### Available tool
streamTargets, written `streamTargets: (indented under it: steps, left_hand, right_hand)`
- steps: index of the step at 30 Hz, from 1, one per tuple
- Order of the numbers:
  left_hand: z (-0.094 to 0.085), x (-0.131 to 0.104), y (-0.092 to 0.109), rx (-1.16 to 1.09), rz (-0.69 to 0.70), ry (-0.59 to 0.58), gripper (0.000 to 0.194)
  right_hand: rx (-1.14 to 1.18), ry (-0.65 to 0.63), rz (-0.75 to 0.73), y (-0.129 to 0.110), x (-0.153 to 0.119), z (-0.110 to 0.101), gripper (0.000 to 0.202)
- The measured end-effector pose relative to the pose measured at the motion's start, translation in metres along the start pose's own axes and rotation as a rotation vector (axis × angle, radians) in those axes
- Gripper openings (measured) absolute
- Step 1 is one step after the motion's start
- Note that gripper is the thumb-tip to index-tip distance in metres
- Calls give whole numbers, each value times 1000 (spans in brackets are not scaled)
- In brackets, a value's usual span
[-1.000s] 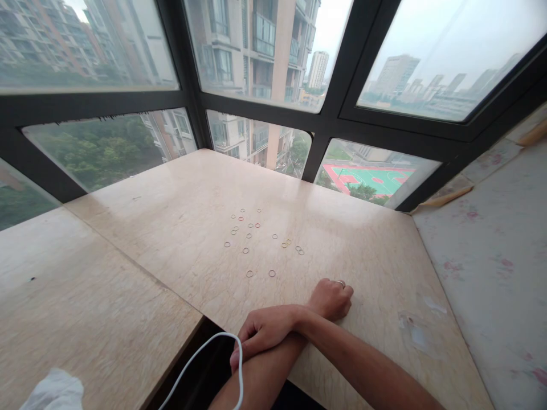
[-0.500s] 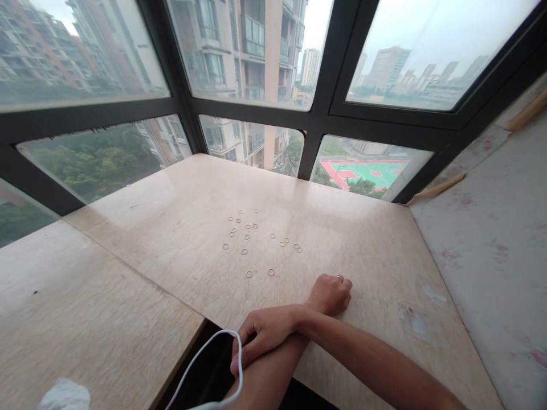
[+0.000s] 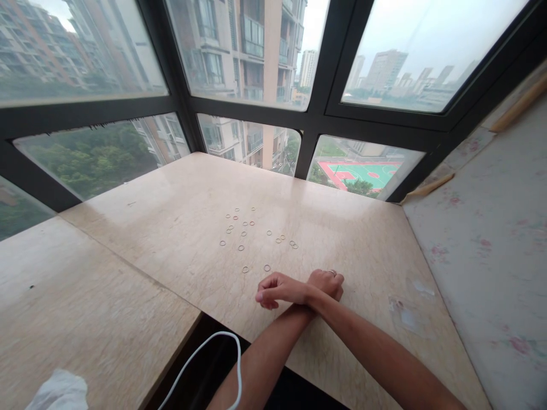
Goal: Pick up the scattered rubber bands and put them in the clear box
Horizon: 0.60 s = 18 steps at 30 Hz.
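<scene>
Several thin rings lie scattered on the pale marble-patterned surface [image 3: 171,188], among them a red ring [image 3: 235,217], a yellowish ring [image 3: 278,241] and a dark ring [image 3: 267,268]. My forearms cross, the right over the left. My left hand [image 3: 327,283] rests as a fist on the surface, right of the rings, with a band on one finger. Just below the dark ring, my right hand [image 3: 280,289] has its fingers curled in, its wrist over my left one. Nothing shows in either hand.
A white cable [image 3: 200,345] loops over a dark gap at the front edge. White crumpled tissue [image 3: 62,390] lies at the lower left. Clear plastic pieces [image 3: 405,316] sit to the right, near the flowered wall [image 3: 482,256]. Dark-framed windows [image 3: 316,114] border the back.
My right hand has come off my left forearm and moved up, closer to the rings, its fingers curled. My left fist has barely shifted; the view has moved slightly.
</scene>
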<state>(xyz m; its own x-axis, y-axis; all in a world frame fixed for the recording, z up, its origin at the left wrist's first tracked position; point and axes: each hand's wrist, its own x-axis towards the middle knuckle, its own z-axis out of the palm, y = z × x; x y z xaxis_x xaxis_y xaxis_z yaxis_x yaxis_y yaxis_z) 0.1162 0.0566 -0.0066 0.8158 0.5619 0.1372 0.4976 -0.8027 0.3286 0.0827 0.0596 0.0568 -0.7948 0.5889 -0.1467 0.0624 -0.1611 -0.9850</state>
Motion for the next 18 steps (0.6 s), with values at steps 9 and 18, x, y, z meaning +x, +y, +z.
streamTargets:
  steps: [9,18]
  left_hand:
    - [-11,-10,4,-26,-34,71,13]
    - [-14,-7,2,-75,-88,105,13]
  right_hand:
    - [-621,711,8,6,-8,-73,24]
    - [-1027,828,203,17,1,-100,26]
